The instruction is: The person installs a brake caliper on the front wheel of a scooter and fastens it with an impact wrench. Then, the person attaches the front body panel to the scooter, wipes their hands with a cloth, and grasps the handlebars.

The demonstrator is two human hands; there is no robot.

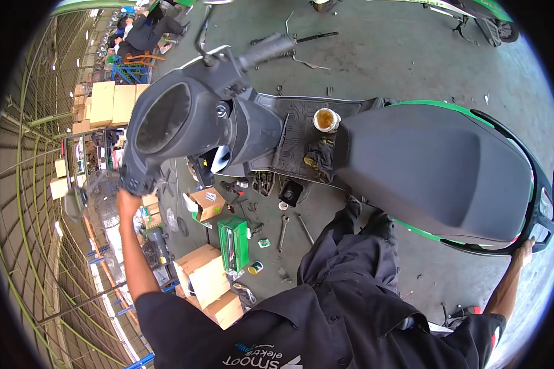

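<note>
A scooter with a dark seat [437,169] and green trim stands across the view in front of me. My left hand [128,202] is closed round the left end of its handlebar, its fingers partly hidden by the switch housing [136,179]. At the tail, my right hand [524,251] is on the black rear grab rail [495,249], closed round it as far as I can see. The footboard [295,123] carries an open tub of amber grease-like stuff [326,120] and a crumpled dark cloth [319,158]. The round dashboard [164,118] faces up.
On the floor near my feet lie a wrench [282,234], a green case [232,244], a small black tray [291,192] and cardboard boxes [204,270]. A wire-mesh fence [49,203] runs along the left. Another person [144,32] sits at the far left, and another scooter [483,18] stands top right.
</note>
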